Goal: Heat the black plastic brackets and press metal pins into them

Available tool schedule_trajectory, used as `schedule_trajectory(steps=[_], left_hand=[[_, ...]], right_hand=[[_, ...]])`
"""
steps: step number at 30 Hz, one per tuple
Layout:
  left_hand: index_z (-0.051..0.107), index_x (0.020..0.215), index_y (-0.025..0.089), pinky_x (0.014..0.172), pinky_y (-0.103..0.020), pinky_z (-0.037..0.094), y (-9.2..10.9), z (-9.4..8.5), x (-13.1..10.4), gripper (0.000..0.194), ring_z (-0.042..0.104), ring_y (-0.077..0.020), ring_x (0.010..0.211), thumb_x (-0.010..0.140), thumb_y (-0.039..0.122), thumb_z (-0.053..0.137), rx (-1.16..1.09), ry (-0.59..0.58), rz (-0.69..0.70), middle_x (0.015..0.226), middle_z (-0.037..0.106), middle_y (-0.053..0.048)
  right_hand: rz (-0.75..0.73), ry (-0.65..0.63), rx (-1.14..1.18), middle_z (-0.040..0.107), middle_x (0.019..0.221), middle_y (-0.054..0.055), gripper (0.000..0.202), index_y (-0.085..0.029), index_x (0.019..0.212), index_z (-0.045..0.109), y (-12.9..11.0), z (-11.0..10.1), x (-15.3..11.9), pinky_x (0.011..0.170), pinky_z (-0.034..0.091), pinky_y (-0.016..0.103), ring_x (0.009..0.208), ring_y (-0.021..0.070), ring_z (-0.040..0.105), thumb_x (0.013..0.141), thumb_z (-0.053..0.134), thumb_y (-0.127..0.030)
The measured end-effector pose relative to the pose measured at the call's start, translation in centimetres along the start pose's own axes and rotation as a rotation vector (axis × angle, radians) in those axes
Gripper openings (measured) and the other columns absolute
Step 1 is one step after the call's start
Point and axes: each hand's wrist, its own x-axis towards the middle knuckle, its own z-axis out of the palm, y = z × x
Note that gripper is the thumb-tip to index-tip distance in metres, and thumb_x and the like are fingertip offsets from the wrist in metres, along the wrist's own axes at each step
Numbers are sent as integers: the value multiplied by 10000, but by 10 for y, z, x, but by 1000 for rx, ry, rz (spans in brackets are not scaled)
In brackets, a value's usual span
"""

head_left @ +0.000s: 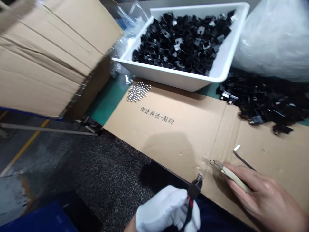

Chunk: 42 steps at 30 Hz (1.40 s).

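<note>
My left hand (169, 207), in a white glove, is closed around dark pliers (193, 193) with a bit of red on the handle. A small shiny metal piece (199, 177) shows at the tip of the pliers. Bare, my right hand (263, 190) holds a pale-handled tool (236, 178) that ends in a small metal ring (212, 162). Both hands are at the near edge of a flat cardboard sheet (169, 141) with printed characters. Beside my right hand lies a bent metal rod (243, 159).
Small shiny metal parts (138, 91) lie on the cardboard's far left. Behind it stands a white tray (166, 72) of black pieces. More black pieces (272, 100) are heaped at right, near a clear plastic bag (275, 42). A large carton (48, 54) fills the upper left.
</note>
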Motion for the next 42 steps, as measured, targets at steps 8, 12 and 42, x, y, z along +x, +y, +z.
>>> schedule_trajectory(steps=[8, 12, 42], left_hand=[[681, 774, 147, 356, -202, 372, 16, -35, -96, 620, 382, -99, 354, 1015, 615, 352, -367, 180, 502, 489, 479, -8], [675, 826, 164, 353, -188, 367, 25, -45, -108, 623, 334, -82, 369, 1036, 597, 280, -378, 227, 536, 522, 458, 9], [610, 958, 185, 403, -230, 385, 131, -89, -42, 611, 487, -117, 459, 909, 766, 428, 458, 977, 421, 681, 572, 13]], right_hand=[[-130, -333, 199, 747, 1042, 87, 458, -213, 1312, 635, -111, 74, 62, 759, 620, 354, 861, 252, 737, 865, 562, -151], [-139, -456, 186, 732, 932, 42, 383, -257, 1113, 704, -141, 116, 74, 674, 576, 304, 803, 256, 734, 752, 634, -154], [14, 300, -652, 662, 1083, 138, 410, -177, 1297, 643, -4, -110, 257, 881, 493, 491, 1016, 328, 635, 924, 534, -306]])
